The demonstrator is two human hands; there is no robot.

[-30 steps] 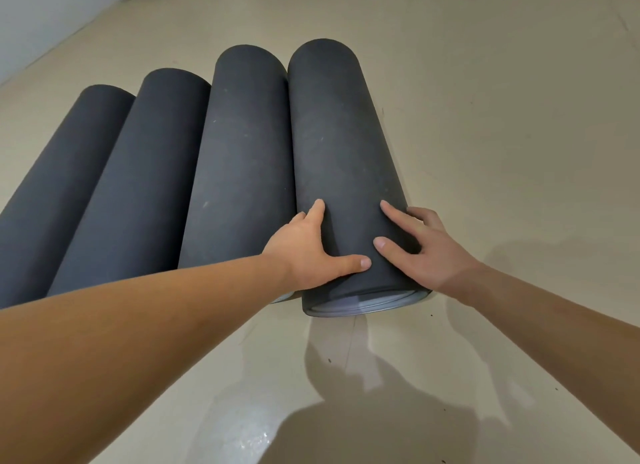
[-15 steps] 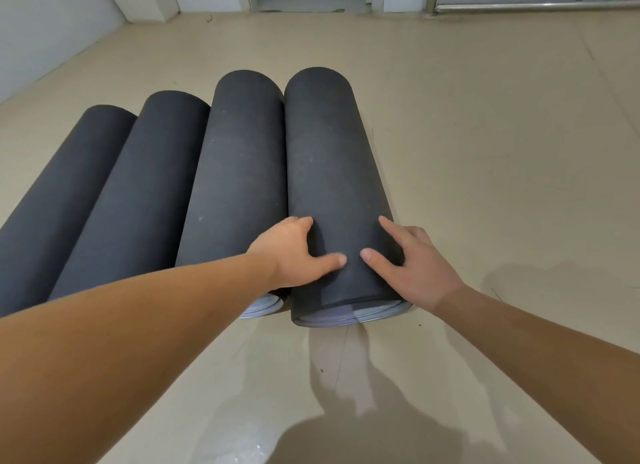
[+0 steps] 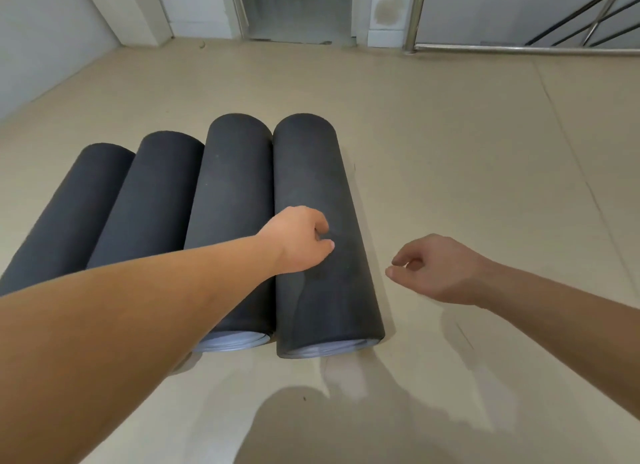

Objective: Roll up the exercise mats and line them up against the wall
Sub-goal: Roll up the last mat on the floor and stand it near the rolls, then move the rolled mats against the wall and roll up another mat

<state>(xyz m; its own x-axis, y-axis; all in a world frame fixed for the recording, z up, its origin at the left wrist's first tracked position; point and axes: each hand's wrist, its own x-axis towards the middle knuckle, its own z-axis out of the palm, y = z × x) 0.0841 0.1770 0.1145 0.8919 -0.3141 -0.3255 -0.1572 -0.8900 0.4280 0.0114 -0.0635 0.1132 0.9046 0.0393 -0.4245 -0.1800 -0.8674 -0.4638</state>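
4 dark grey mats (image 3: 156, 193) lie rolled, side by side and touching, on the beige floor (image 3: 450, 152), pale ends nearest. The left hand (image 3: 301, 238) is over the right mat (image 3: 311, 173), fingers loosely curled, holding nothing. The right hand (image 3: 436, 269), likewise curled and empty, hovers beside it. A wall (image 3: 41, 41) stands left, a doorway (image 3: 298, 10) and railing (image 3: 519, 48) beyond.
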